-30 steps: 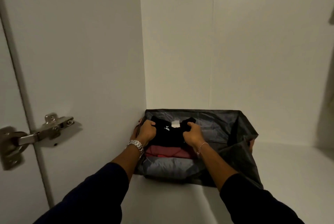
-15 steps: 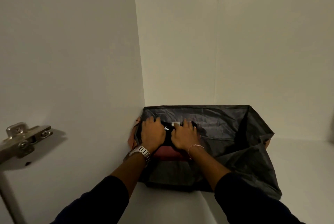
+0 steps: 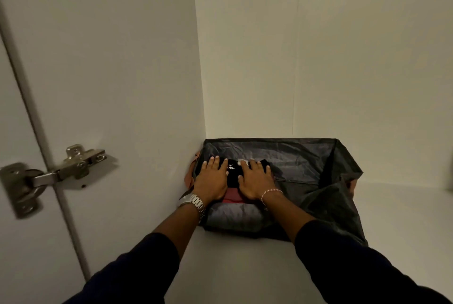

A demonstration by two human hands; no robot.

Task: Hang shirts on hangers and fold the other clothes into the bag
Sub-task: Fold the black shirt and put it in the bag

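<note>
**Both palms flat on black garment in bag**

Inside of white cupboard (image 3: pixel 318 58): side panel, back panel, white shelf floor (image 3: pixel 404 218). All places below given relative to the bag.

Dark grey fabric bag (image 3: pixel 306 156) on shelf floor, pushed into rear left corner, mouth open, walls creased; right wall slumped inward. Brownish strap or handle (image 3: pixel 190 176) at bag's left end, against side panel.

Inside bag, left half: stack of folded clothes. Nearest front wall of bag, grey folded piece (image 3: pixel 235 215). Behind it, red folded piece (image 3: pixel 232 197), only a strip visible. Behind that, toward bag's back wall, black folded garment (image 3: pixel 234 176) with small white print and pale neck label. Right half of bag interior: only dark lining visible.

Left hand (image 3: pixel 212 180) on left part of black garment, fingers straight and spread, palm down, pressing. Right hand (image 3: pixel 256 178) on right part of same garment, fingers likewise straight, flat, pressing. Nothing gripped by either. Hands just beside each other, not touching.

Metal watch (image 3: pixel 193 202) on left wrist, over bag's left front corner. Thin bracelet (image 3: pixel 270 192) on right wrist. Dark sleeves on both forearms.

Well left of bag: metal door hinge (image 3: pixel 56 173) across seam between door and side panel, blurred.
</note>
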